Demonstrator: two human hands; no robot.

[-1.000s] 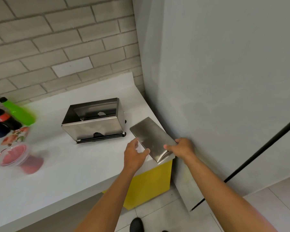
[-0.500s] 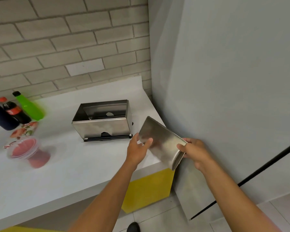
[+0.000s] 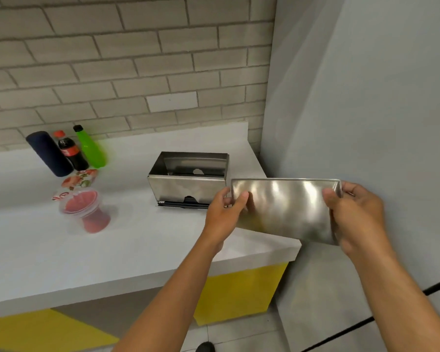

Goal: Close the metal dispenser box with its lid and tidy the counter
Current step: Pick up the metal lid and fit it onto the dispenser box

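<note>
An open metal dispenser box (image 3: 187, 184) stands on the white counter (image 3: 137, 240), near its right end. Its top is uncovered and the inside looks empty. The shiny metal lid (image 3: 286, 208) is in the air just right of the box, held flat-face toward me. My left hand (image 3: 224, 209) grips the lid's left edge and my right hand (image 3: 353, 214) grips its right edge. The lid hides the counter's far right corner.
At the back left stand a dark blue cylinder (image 3: 48, 153), a cola bottle (image 3: 70, 151) and a green bottle (image 3: 90, 148). A clear cup of red drink (image 3: 88, 212) with a printed wrapper (image 3: 78, 181) behind it sits left of the box. A grey wall (image 3: 366, 110) bounds the right.
Both hands lifted the lid off the counter's right corner, tilted it up and brought it level with the box. The view has shifted up and left.
</note>
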